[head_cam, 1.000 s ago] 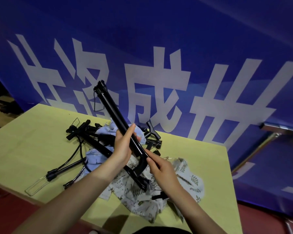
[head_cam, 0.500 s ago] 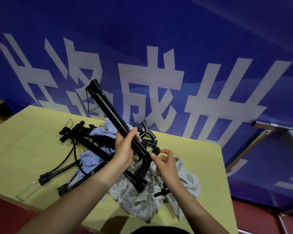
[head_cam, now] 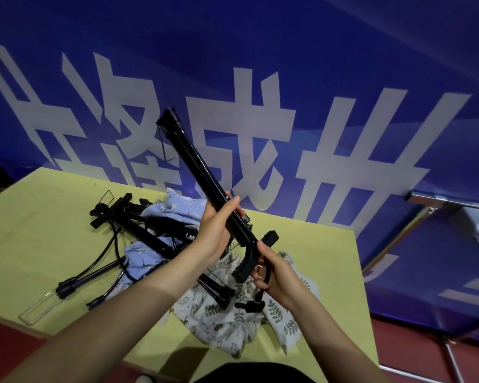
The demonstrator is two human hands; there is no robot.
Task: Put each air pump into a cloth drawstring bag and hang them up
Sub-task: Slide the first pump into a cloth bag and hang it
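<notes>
a pump [head_cam: 205, 175] is held tilted above the table [head_cam: 53, 222], its barrel gripped by the left hand [head_cam: 215, 230] with fingers wrapped round it, probably to keep it steady. the hose [head_cam: 263, 283] near the handle is pinched by the curled fingers of the right hand [head_cam: 277, 275], seemingly to tuck it in before bagging. the leaf-print bag [head_cam: 233, 324] lies under it, with more pumps [head_cam: 138, 233] and a blue bag [head_cam: 177, 208] heaped beside.

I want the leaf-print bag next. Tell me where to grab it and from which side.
Take the leaf-print bag by its free near edge, coming from the front of the table. Its far part lies crumpled under a black pump and below the held pump, while the near edge lies bare and uncovered.
</notes>
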